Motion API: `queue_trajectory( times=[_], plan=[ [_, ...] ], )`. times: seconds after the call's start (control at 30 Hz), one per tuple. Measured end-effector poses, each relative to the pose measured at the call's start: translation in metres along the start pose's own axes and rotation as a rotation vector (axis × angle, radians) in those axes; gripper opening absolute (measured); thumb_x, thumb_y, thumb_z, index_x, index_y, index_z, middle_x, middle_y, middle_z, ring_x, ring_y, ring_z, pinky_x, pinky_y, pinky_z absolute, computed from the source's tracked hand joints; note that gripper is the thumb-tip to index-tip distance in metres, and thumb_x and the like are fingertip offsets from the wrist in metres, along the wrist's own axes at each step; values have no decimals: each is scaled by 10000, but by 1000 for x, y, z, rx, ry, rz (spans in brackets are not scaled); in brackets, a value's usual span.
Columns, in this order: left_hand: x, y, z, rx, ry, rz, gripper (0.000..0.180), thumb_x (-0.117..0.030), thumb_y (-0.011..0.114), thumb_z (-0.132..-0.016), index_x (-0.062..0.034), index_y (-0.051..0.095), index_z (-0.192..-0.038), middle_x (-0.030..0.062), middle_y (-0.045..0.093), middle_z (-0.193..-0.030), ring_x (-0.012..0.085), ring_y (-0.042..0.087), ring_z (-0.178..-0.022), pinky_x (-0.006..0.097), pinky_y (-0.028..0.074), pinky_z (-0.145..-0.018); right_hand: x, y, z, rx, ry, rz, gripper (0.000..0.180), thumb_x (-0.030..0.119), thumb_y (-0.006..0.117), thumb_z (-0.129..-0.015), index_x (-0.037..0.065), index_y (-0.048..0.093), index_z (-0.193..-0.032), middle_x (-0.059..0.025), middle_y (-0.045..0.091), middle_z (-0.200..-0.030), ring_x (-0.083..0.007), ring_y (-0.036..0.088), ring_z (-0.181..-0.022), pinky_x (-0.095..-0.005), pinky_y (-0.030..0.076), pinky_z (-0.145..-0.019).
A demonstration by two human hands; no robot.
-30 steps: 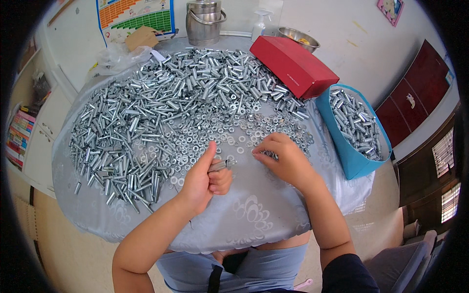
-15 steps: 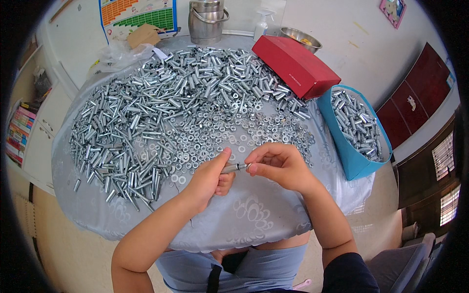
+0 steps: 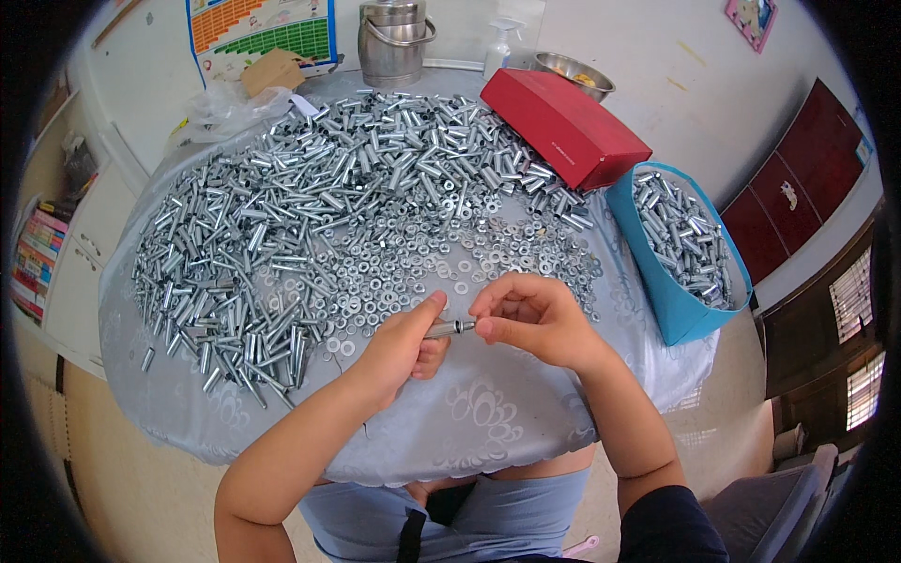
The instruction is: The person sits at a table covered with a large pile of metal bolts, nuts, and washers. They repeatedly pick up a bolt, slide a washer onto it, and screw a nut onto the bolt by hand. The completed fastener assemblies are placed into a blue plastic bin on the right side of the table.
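My left hand [image 3: 406,342] is closed around a silvery metal expansion bolt [image 3: 441,329], its thumb lying along the top. The bolt points right, with a ring-like piece [image 3: 459,327] around it near its narrow end. At that end, the thumb and forefinger of my right hand [image 3: 526,319] are closed in a pinch; any small part between the fingertips is hidden. Just beyond my hands lie many loose washers and nuts [image 3: 375,272]. Behind and left of them spreads a large heap of metal sleeves and bolts [image 3: 253,211].
A blue fabric bin [image 3: 690,324] full of metal bolts stands at the right. Beside it a red box [image 3: 563,127] rests against the heap. At the back are a steel pot [image 3: 392,52], a spray bottle [image 3: 498,47], a metal bowl [image 3: 601,89] and a plastic bag [image 3: 230,114].
A small ring held in my right fingertips is no longer visible there; a ring now shows farther along the bolt, nearer my left hand. Both hands stay almost in place.
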State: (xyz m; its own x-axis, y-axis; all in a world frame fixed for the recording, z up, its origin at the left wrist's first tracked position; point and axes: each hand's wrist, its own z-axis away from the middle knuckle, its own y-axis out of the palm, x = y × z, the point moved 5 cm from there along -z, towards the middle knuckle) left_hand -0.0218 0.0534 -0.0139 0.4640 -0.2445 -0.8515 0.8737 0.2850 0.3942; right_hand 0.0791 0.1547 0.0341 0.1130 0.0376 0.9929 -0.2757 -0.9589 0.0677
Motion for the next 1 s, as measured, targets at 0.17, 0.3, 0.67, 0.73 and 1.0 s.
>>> queue_trajectory(
  times=[0.17, 0.3, 0.67, 0.73, 1.0],
  plan=[
    [2, -1, 0, -17, -29, 37, 488, -436, 364, -939, -161, 264, -548, -68, 223, -497, 68, 202, -420, 234, 198, -410, 0, 4, 0, 11, -68, 174, 150, 44, 653, -802, 24, 617, -947, -1, 602, -827, -67, 545, -746, -213, 436, -666],
    [-1, 2, 2, -50, -34, -8, 478, -443, 376, -935, -161, 281, -561, -70, 233, -505, 65, 208, -424, 233, 197, -411, 1, 4, 1, -3, -166, 344, 188, 65, 686, -772, 50, 623, -949, 9, 605, -825, -59, 537, -728, -211, 416, -640],
    [-2, -3, 1, -7, -5, 11, 525, -480, 357, -930, -159, 250, -529, -61, 223, -499, 71, 205, -429, 228, 200, -417, 5, -43, 1, -484, -183, 328, 173, 71, 674, -763, 51, 634, -930, 5, 593, -776, -52, 525, -692, -206, 409, -645],
    [-2, -4, 0, 9, 1, 16, 528, -486, 354, -930, -157, 249, -529, -60, 223, -496, 71, 208, -428, 226, 203, -417, 5, -47, 1, -487, -39, 584, 150, 86, 668, -751, 57, 653, -897, -32, 600, -780, -118, 552, -715, -244, 439, -683],
    [0, -5, 0, 4, 0, 37, 528, -492, 364, -927, -156, 254, -534, -61, 231, -494, 66, 217, -424, 220, 215, -414, -8, -33, 0, -301, -136, 1140, 197, 98, 642, -715, 84, 667, -910, -126, 580, -844, -303, 546, -852, -379, 448, -766]
  ],
)
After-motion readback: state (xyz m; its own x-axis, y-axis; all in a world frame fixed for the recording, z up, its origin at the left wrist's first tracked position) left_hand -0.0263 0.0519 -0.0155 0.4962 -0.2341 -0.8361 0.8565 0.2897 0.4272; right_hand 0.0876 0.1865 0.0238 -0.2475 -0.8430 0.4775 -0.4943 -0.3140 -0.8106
